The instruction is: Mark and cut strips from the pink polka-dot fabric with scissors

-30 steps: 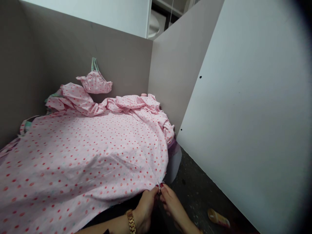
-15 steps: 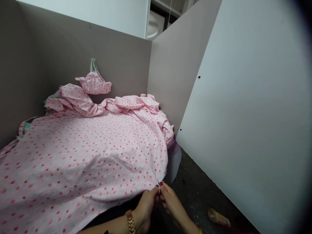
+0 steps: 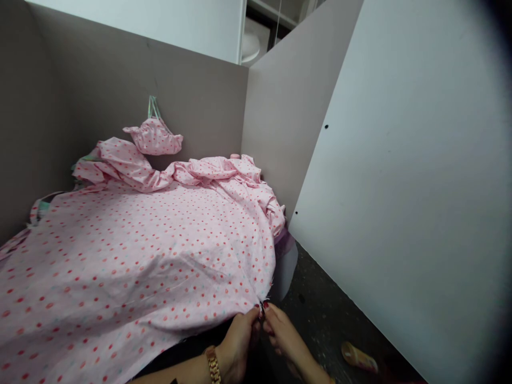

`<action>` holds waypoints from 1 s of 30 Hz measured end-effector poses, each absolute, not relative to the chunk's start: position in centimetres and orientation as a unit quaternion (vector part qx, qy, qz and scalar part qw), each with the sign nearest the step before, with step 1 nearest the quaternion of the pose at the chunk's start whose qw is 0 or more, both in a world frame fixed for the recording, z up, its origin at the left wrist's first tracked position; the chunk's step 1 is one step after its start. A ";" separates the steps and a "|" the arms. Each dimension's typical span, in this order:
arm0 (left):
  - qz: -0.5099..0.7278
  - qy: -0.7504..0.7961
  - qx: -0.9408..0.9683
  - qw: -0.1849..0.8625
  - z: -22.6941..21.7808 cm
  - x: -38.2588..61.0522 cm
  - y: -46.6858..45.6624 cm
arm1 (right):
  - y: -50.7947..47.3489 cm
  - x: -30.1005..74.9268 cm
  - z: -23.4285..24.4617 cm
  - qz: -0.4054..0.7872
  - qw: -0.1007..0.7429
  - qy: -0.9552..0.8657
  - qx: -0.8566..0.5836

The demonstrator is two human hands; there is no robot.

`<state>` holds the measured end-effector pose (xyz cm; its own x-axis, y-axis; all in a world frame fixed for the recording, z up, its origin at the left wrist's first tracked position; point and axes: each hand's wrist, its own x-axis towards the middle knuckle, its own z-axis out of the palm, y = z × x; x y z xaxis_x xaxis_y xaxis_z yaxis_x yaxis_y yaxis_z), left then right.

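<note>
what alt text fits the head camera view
A person's left hand and right hand pinch together at the edge of a large pink, red-dotted cloth. Behind it, a small matching cloth piece with green straps hangs against a grey panel; a yellowish container lies at lower right.

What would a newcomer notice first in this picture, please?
The pink dotted cloth comes first, spread across the left and middle. The left hand and right hand pinch its near right corner, close together. A matching piece hangs by green straps against the grey wall.
</note>
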<state>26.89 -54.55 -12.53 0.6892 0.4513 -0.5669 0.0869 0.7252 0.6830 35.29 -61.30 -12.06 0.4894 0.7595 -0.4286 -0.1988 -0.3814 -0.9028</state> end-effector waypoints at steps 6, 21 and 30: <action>0.106 0.384 0.363 0.842 -12.9 27.1 -54.5 | -60.2 35.5 -11.8 0.462 0.516 -0.193 -0.695; 0.087 0.367 0.382 0.844 -12.3 26.8 -54.2 | -59.7 36.3 -12.4 0.418 0.523 -0.265 -0.694; 0.092 0.375 0.390 0.836 -12.4 26.8 -54.2 | -59.3 36.1 -11.9 0.407 0.520 -0.273 -0.700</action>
